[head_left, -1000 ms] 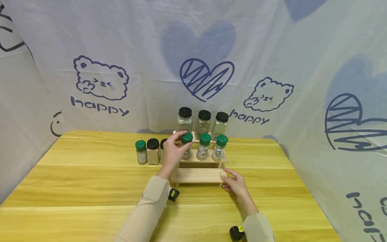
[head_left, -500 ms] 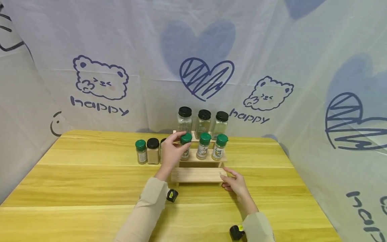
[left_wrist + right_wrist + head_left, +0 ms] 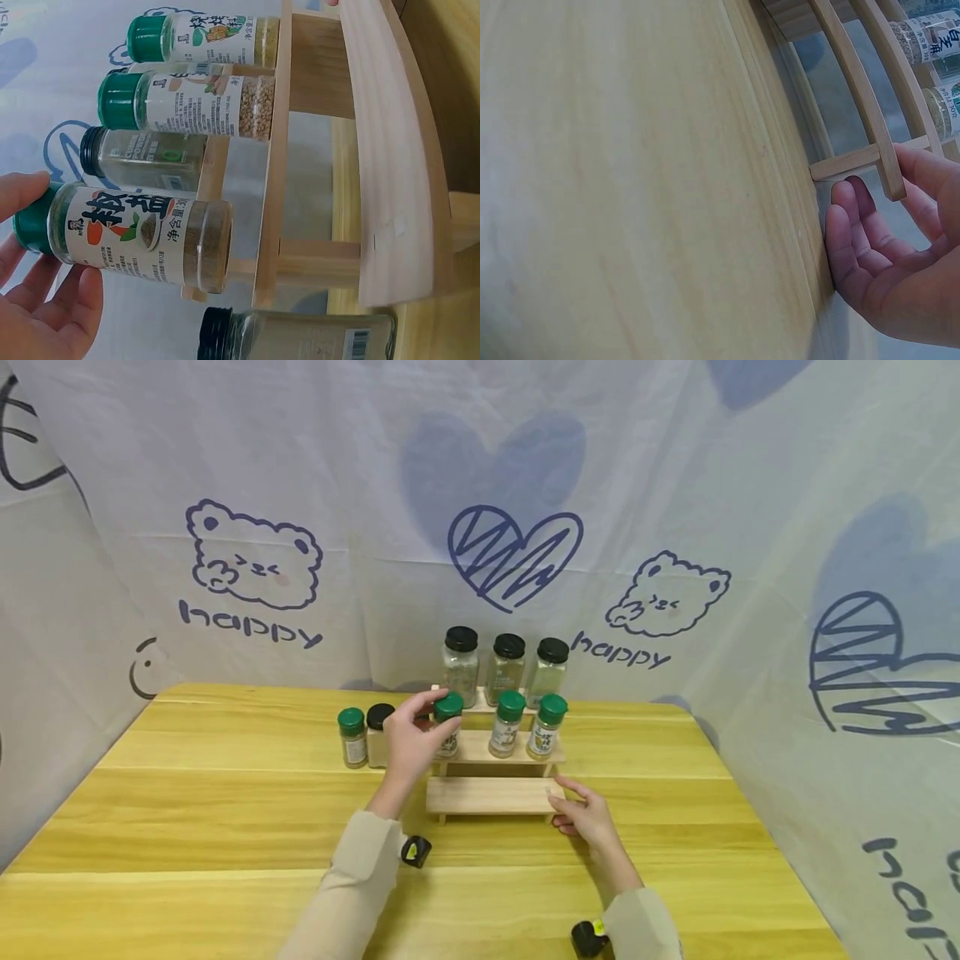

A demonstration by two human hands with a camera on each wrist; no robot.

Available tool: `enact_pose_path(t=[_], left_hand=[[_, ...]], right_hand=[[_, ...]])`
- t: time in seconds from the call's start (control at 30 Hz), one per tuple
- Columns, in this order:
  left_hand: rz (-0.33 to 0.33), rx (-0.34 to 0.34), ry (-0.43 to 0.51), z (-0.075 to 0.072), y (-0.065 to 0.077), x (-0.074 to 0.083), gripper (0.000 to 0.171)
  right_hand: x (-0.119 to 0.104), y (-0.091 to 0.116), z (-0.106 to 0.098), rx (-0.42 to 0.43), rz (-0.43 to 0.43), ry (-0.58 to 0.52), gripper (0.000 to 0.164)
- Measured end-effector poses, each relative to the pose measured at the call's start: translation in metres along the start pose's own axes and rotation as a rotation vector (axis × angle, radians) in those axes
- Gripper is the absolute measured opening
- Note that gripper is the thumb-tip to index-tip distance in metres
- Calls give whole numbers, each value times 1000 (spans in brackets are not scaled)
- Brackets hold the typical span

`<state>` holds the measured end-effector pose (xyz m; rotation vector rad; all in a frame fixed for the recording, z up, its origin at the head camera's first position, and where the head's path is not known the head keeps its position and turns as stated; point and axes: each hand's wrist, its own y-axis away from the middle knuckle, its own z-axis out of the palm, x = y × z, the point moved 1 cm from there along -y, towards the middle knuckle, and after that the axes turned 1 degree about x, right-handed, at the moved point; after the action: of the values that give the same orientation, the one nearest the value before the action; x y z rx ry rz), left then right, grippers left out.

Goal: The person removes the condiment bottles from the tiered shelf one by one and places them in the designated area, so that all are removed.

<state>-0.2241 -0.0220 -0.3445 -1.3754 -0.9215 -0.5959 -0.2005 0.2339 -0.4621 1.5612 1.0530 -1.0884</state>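
My left grip (image 3: pixel 408 739) pinches a near-upright green-capped jar (image 3: pixel 120 229) at the rack's (image 3: pixel 487 793) left end; my right grip (image 3: pixel 590 824) holds the rack's right corner.

- The left arm is covered by a long beige left sleeve (image 3: pixel 330 906), and it is creased by soft folds.
- The right arm is covered by a right sleeve (image 3: pixel 643 925) of the same beige.
- A small, black, boxy left wrist camera (image 3: pixel 417 853) is worn by the sleeve's end, and it is marked with yellow-green.
- A black right wrist camera (image 3: pixel 586 939) is worn too, and it is marked with bright yellow.
- The left hand (image 3: pixel 411 739) and right hand (image 3: pixel 588 818) are seen bare.
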Motion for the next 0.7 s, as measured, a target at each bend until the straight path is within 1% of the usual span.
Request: enact_pose_path(t=[0.17,0.27,0.33,0.57,0.63,0.7], left_hand=[[-23,11,-20,-4,1,-21,34],[-24,25,-27,-8,3,-25,34],[-21,34,-23,-11,4,-26,34],[-60,69,0,-23,7,-26,34],[-52,84,-1,-26,8,-23,34],[-44,97,-20,-29,9,-13,34]], right_hand=[[1,0,0,-5,-5,-1,47],[2,0,-1,-4,-9,-1,47],[2,-1,-1,-3,-5,-1,47],[2,0,0,4,1,-2,45],[1,1,0,4,-2,-1,45],[1,1,0,4,-2,-1,45]])
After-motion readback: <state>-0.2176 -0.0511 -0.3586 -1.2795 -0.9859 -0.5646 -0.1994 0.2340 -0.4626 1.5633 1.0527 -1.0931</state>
